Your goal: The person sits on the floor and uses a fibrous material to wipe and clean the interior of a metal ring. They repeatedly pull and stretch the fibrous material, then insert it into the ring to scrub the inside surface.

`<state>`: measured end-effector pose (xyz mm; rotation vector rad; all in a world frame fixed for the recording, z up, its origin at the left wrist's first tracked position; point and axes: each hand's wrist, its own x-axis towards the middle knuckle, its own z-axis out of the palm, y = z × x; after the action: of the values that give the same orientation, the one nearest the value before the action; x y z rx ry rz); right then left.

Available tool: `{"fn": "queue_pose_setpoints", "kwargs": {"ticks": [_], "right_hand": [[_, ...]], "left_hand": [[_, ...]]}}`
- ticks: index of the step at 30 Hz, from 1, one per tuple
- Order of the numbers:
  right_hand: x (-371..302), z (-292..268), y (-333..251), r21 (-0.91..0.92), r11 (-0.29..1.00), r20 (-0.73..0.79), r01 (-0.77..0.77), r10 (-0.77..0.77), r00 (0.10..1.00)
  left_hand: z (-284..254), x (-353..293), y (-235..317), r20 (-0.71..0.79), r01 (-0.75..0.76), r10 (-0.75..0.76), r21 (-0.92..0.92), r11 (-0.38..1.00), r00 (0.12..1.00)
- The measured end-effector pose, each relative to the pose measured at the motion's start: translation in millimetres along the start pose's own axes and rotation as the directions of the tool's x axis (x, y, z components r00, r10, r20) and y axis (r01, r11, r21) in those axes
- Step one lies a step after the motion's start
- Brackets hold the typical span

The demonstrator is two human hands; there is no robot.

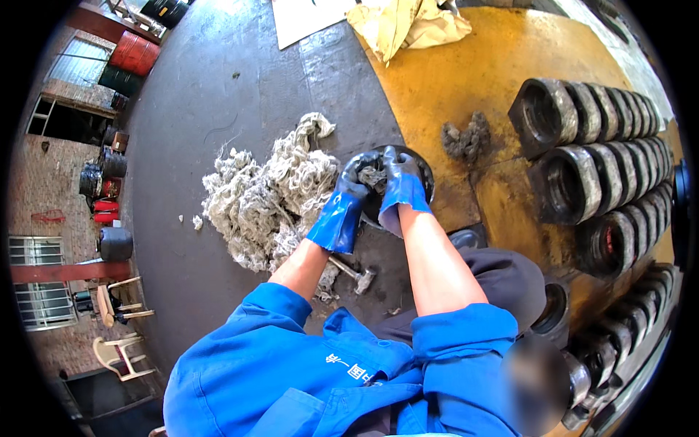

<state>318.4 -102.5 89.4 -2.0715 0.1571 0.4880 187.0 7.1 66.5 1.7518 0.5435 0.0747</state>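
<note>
My left hand (354, 178) and my right hand (402, 175) are side by side, in blue gloves with dark, stained fingers. Both are closed around a wad of grey cotton waste (373, 179). Beneath them is a round black tub (428, 182), its inside mostly hidden by the gloves. Left of my left hand lies a big heap of tangled whitish cotton waste (269, 193). A hammer (357, 275) rests on the floor near my left wrist, its head toward me. Beyond my right hand, a dark, dirty clump of waste (466, 137) sits on the yellow floor.
Rows of thick dark metal rings with hexagonal outer edges (575, 186) stand at the right. A crumpled cream cloth sack (408, 28) and a white sheet (309, 20) lie at the far side. Drums (135, 54) and chairs (116, 357) line the brick wall at left.
</note>
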Motion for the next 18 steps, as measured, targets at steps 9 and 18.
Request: {"fn": "queue_pose_setpoints", "kwargs": {"ticks": [9, 18], "right_hand": [[-32.3, -33.7, -5.9, 0.663, 0.683, 0.568, -0.306, -0.192, 0.801], [36.2, 8.8, 66.1, 0.688, 0.537, 0.602, -0.489, -0.045, 0.798]], "left_hand": [[11.0, 37.5, 19.0, 0.091, -0.341, 0.345, 0.515, 0.786, 0.934], [-0.2, 9.9, 31.3, -0.164, -0.140, 0.093, -0.304, 0.942, 0.982]]}}
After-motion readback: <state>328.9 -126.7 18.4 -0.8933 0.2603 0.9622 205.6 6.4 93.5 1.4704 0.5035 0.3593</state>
